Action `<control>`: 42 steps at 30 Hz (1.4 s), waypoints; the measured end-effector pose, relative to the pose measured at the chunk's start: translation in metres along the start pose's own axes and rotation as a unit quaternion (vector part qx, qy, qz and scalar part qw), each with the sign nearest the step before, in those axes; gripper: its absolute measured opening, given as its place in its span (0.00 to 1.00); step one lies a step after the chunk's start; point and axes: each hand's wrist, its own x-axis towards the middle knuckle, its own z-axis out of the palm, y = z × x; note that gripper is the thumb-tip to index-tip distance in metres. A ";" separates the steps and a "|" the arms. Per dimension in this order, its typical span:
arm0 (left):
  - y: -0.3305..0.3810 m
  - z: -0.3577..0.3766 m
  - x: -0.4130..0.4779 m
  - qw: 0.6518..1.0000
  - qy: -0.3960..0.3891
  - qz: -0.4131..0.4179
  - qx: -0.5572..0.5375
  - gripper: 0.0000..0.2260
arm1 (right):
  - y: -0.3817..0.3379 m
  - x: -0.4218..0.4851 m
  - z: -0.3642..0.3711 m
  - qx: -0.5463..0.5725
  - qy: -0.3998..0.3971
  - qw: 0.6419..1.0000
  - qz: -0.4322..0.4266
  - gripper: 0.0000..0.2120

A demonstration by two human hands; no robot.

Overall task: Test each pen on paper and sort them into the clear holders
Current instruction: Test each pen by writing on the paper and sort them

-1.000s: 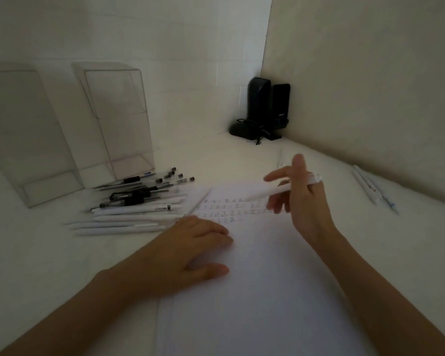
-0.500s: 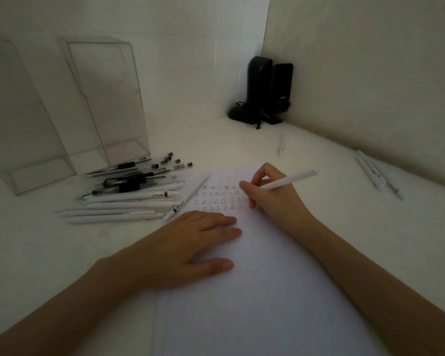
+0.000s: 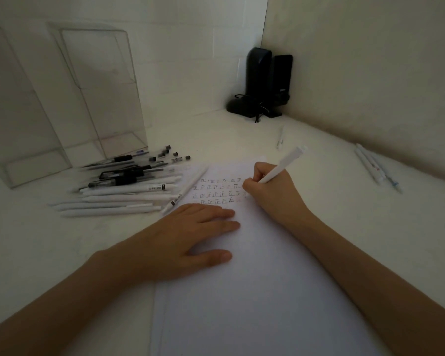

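Gripping a white pen [image 3: 281, 167], the right hand [image 3: 270, 195] rests on the paper [image 3: 254, 304]; the left hand [image 3: 188, 237] lies flat on it. Upper left, clear holders [image 3: 108, 104] stand behind the pen pile [image 3: 129, 192].

The tip of the white pen [image 3: 280, 168] is hidden behind the right hand [image 3: 270, 194]. The paper [image 3: 254, 304] runs off frame at 6 o'clock; the clear holder [image 3: 10, 111] at 9 o'clock is cut off. Labels on the piled pens [image 3: 129, 191] (tiny print) are unreadable.
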 end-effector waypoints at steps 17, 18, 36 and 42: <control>-0.001 0.001 0.000 1.000 0.000 -0.005 -0.006 0.24 | 0.001 0.001 -0.001 0.002 0.001 1.000 -0.001 0.16; -0.001 0.001 0.000 1.000 0.000 -0.004 -0.004 0.24 | 0.000 0.001 -0.002 0.009 -0.001 1.000 -0.002 0.16; -0.002 0.002 0.000 1.000 0.016 0.002 -0.007 0.24 | -0.002 -0.001 -0.005 0.044 0.023 0.999 0.006 0.16; -0.005 -0.001 -0.002 0.998 0.058 0.006 0.016 0.20 | 0.002 0.003 -0.016 0.046 0.057 0.997 -0.021 0.05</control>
